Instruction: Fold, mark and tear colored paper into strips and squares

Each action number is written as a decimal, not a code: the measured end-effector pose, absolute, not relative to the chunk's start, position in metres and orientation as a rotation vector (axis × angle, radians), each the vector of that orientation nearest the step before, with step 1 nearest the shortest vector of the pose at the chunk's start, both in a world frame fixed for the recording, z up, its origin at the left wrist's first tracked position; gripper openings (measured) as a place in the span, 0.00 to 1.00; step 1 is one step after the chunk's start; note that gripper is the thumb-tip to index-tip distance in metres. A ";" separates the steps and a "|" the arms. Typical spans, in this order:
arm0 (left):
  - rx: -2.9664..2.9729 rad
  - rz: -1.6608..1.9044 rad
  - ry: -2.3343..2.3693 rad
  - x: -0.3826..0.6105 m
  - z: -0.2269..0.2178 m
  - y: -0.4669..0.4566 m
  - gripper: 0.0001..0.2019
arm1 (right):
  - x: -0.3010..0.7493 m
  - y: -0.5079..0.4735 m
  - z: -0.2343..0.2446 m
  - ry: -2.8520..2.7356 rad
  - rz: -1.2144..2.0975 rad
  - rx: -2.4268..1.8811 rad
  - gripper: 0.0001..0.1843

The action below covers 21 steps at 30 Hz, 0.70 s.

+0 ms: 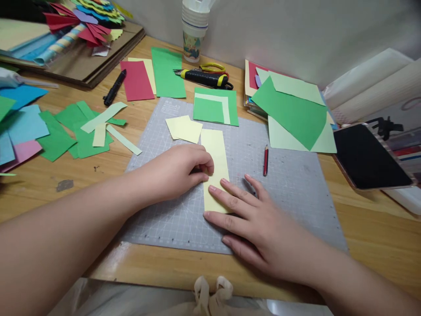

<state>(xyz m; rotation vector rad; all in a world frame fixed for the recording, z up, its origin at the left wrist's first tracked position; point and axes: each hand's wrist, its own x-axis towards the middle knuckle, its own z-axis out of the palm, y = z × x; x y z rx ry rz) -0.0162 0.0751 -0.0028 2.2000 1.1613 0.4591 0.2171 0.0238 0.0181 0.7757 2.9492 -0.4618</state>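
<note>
A pale yellow paper strip [215,153] lies lengthwise on a grey cutting mat [283,219]. At its left edge my left hand [180,169] is closed, fingers curled and the thumb close to the fingertips, pinching the paper's edge. My right hand [259,219] lies open with spread fingers. Several of its fingertips rest on the lower part of the strip. Just beyond my left hand are pale yellow paper pieces [183,129], and a green paper piece [210,107] with a light green L-shaped strip on it. A short red pencil [265,160] lies to the right. A dark object under my right hand is mostly hidden.
Green paper scraps [94,136] and a black pen [115,87] lie at left. A utility knife [205,79], yellow-handled scissors [213,68] and stacked paper cups [194,35] stand at the back. A paper pile [296,109] and a dark-screened tablet [368,153] are at right.
</note>
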 end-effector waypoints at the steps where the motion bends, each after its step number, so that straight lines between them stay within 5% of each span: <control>1: 2.198 0.466 1.172 -0.017 -0.003 0.075 0.03 | 0.217 0.024 0.018 2.945 -0.468 0.775 0.21; 21: 2.302 0.398 1.159 -0.016 -0.003 0.073 0.07 | 0.201 -0.005 0.012 3.165 -0.294 1.066 0.15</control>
